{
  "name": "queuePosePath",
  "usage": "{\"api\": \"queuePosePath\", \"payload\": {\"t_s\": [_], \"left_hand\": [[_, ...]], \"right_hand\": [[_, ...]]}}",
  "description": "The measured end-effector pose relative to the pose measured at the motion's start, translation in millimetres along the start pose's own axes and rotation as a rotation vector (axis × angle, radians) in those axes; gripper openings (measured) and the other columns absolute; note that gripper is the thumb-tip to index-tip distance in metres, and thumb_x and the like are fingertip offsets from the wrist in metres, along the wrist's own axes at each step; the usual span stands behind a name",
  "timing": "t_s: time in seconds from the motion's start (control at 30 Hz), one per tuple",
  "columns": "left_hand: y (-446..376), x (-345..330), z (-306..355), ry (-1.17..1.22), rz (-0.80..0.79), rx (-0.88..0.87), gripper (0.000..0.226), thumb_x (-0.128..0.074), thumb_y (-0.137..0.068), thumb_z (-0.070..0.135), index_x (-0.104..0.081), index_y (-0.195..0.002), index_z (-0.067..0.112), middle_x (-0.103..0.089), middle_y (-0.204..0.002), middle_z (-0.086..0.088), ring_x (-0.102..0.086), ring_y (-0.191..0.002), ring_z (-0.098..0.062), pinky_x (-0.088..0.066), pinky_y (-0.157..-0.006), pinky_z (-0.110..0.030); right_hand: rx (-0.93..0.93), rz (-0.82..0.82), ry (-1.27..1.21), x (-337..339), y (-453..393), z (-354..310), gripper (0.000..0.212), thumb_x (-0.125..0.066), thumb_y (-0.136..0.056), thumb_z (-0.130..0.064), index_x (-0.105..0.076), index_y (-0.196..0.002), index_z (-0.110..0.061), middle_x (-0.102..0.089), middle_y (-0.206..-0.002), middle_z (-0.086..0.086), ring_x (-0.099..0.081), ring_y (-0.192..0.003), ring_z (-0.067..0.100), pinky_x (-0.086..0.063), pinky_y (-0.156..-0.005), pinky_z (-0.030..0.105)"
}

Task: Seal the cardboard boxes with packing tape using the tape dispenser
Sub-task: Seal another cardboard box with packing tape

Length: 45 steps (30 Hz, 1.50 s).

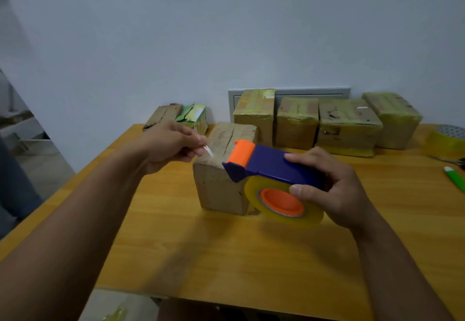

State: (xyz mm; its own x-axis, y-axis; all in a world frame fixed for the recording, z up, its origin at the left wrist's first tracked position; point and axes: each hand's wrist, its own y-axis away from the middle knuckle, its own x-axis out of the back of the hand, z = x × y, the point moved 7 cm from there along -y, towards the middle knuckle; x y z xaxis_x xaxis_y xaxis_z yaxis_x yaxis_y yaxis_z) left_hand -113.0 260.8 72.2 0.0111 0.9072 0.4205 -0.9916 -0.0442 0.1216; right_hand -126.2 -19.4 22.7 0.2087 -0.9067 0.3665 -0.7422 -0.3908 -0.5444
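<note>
Table: I log one orange-yellow wood-grain tabletop (226,257), carrying all items below.
Taped boxes: four brown cardboard boxes wrapped in yellowish tape (347,126), in a row at the far edge against the wall.
Untaped boxes: a worn brown carton (163,114) and a torn green-printed carton (195,115), side by side at the far left of the table.
Work box: one plain brown cardboard box (221,184), mid-table, upright, just left of the dispenser.
Dispenser: blue plastic tape dispenser with orange roller and orange hub (271,167), loaded with a clear yellowish tape roll (284,207), held above the box's right side.
Right hand (334,192): I see it gripping the dispenser, fingers over the blue top, thumb at the hub.
Left hand (171,144): pinching what looks like the tape's free end (207,150); blurred, so I am not certain.
Spare roll: yellowish tape roll (445,141), far right edge.
Green tool: green-and-white handled item (455,177), right edge.
</note>
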Motion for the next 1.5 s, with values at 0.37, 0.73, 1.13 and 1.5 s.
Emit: {"api": "queuePosePath", "payload": {"t_s": [0.37, 0.73, 1.13, 1.5], "left_hand": [[-3.1, 10.5, -40.2, -0.092, 0.191, 0.002, 0.017, -0.061, -0.093, 0.016, -0.07, -0.088, 0.003, -0.066, -0.075, -0.008, -0.056, -0.07, -0.016, -0.048, -0.063, -0.027], [-6.1, 8.8, -54.4, 0.055, 0.258, 0.008, 0.019, -0.06, -0.095, 0.017, -0.063, -0.095, -0.002, -0.066, -0.074, -0.011, -0.055, -0.065, -0.018, -0.048, -0.058, -0.027], [-15.2, 2.1, -73.8, 0.063, 0.254, 0.111, 0.021, -0.064, -0.093, 0.019, -0.062, -0.097, -0.002, -0.067, -0.066, -0.008, -0.053, -0.057, -0.015, -0.045, -0.053, -0.027], [-16.4, 14.3, -66.1, -0.718, 0.433, 0.11, 0.046, -0.043, -0.096, 0.054, -0.06, -0.109, 0.013, -0.07, -0.089, -0.005, -0.067, -0.077, -0.02, -0.056, -0.066, -0.035]], "right_hand": [[-0.066, -0.039, 0.031, 11.9, -10.6, 12.5, 0.047, -0.067, -0.072, -0.051, -0.063, -0.118, -0.043, -0.057, -0.106, -0.016, -0.057, -0.097, 0.014, -0.046, -0.07, 0.018], [-0.047, -0.053, 0.051, 18.5, -36.8, 7.8, 0.045, -0.065, -0.071, -0.049, -0.067, -0.115, -0.04, -0.06, -0.103, -0.014, -0.058, -0.096, 0.014, -0.047, -0.071, 0.018], [-0.1, -0.084, 0.075, 14.6, -39.4, 19.8, 0.046, -0.065, -0.07, -0.051, -0.067, -0.114, -0.037, -0.06, -0.101, -0.01, -0.058, -0.092, 0.015, -0.048, -0.069, 0.021], [-0.147, 0.011, -0.081, 0.2, -19.5, 42.3, 0.045, -0.066, -0.067, -0.048, -0.067, -0.112, -0.042, -0.059, -0.101, -0.014, -0.058, -0.096, 0.012, -0.05, -0.072, 0.022]]}}
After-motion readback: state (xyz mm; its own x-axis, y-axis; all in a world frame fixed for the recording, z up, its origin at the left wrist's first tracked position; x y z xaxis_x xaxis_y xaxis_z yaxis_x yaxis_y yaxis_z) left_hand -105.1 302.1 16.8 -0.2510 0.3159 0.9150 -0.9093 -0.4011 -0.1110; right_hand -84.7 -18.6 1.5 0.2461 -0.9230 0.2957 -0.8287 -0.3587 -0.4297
